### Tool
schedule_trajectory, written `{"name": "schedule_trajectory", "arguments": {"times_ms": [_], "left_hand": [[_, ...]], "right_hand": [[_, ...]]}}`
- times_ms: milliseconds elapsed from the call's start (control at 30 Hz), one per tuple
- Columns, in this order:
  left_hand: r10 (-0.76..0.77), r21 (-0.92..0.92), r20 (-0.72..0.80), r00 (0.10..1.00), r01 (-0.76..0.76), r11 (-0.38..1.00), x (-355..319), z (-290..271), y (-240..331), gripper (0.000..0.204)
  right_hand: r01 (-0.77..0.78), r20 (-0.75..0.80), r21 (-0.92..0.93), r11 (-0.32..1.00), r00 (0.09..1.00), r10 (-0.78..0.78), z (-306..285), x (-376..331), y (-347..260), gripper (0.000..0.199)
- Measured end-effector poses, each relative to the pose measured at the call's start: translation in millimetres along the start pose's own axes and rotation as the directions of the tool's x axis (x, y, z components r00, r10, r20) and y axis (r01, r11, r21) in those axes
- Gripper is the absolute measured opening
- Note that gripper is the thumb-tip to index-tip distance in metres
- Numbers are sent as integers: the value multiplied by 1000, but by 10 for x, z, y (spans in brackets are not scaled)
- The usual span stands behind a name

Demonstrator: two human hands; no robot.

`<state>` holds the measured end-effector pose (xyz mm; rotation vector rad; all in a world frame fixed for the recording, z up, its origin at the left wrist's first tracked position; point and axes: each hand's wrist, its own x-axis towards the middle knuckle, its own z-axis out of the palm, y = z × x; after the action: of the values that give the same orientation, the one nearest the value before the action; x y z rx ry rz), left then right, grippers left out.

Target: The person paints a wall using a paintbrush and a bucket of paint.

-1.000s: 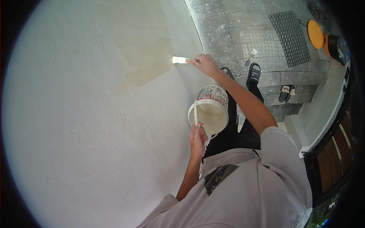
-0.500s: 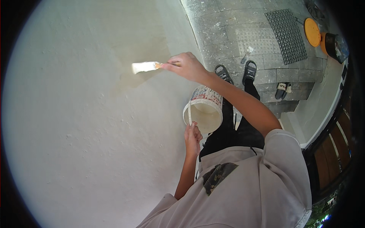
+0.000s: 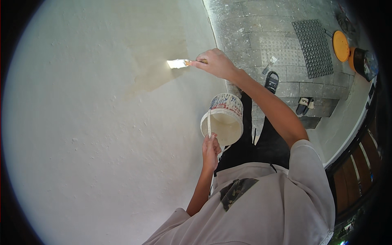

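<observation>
My right hand [image 3: 215,63] grips a paintbrush [image 3: 179,63] by its wooden handle. The bristles press against the white rough wall [image 3: 81,134], at the right edge of a darker, wet beige patch [image 3: 157,61]. My left hand [image 3: 210,151] is closed around the thin white handle of a small paint bucket [image 3: 223,118], held below the right arm. The bucket holds cream paint, and its outside is smeared with paint.
Grey stone paving [image 3: 265,32] lies below, with a dark studded mat [image 3: 314,47], an orange round lid [image 3: 341,45], a dark bucket [image 3: 363,61] and a scraper [image 3: 270,64]. My black shoe [image 3: 272,81] and another sandal [image 3: 303,105] show. A wooden slatted frame [image 3: 359,163] is at right.
The brush swept left across the wet patch, then came back right to the patch's edge. The bucket and left hand stayed about where they were.
</observation>
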<state>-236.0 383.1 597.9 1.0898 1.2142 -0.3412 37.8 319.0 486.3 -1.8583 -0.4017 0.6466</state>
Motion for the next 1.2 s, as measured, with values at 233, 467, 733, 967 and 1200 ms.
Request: {"name": "schedule_trajectory", "arguments": {"times_ms": [233,467,733,967,1200], "left_hand": [[-2,-17,44,999,2,1000,-8,27,36,17],[-9,-7,44,999,9,1000,-14,2,29,17],[-3,-11,30,1000,3,1000,-11,25,28,17],[29,0,39,999,-29,1000,-36,6,16,18],[34,-22,26,999,-34,999,-55,8,12,18]], "right_hand": [[56,32,161,985,998,-62,31,85,303,44],[-106,17,33,994,994,106,285,89,684,44],[-174,-64,-65,983,983,170,478,22,819,43],[-45,-207,-418,907,977,-47,542,-203,846,28],[213,-434,-288,934,840,-325,219,-1008,534,36]]}}
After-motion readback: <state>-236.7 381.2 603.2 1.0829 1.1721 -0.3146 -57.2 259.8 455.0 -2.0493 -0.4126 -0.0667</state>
